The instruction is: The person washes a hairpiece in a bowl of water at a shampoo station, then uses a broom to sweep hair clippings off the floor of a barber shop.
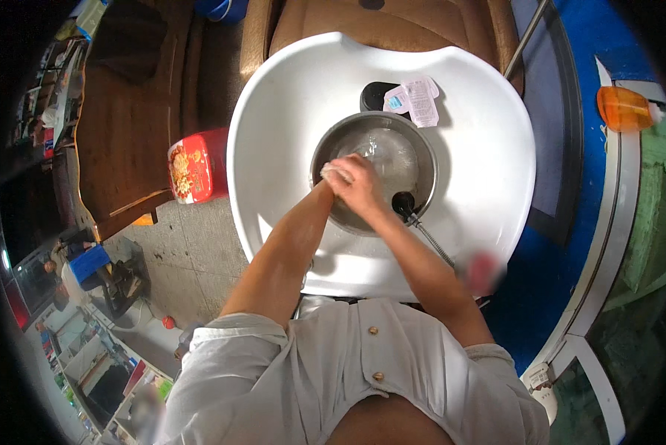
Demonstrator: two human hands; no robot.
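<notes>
From my end I see both hands together over the round grey metal bowl [428,148], at its left edge. Bowl sits inside the big glossy white basin [489,133], approx mid-basin, w/ water in it & a bright glint on top. My right hand [357,182] comes in from lower R, back of hand up, fingers bent over my left hand [331,180], the two touching. R grip: curled, but can't tell if it's closed tight on anything. L grip: mostly hidden under R, can't tell wide or narrow. Small pale patch at R fingertips; can't tell lather from cloth.

Black round sprayer head [403,202] is at bowl's lower-R inner edge, just beside R wrist; its ribbed silver metal hose [435,243] runs over the rim twd the basin's lower R. Blurred pinkish-red item [483,273] at that corner, can't ID.

Behind the bowl: black rounded fitting [376,94] in the basin, partly covered by a pale pink cut-out card w/ print [422,100].

Outside: red box w/ food pic [199,167] just L of basin, padded brown seat [400,26] past the far rim, translucent orange item [624,109] far R. White sleeves [236,337] pushed up, forearms bare
</notes>
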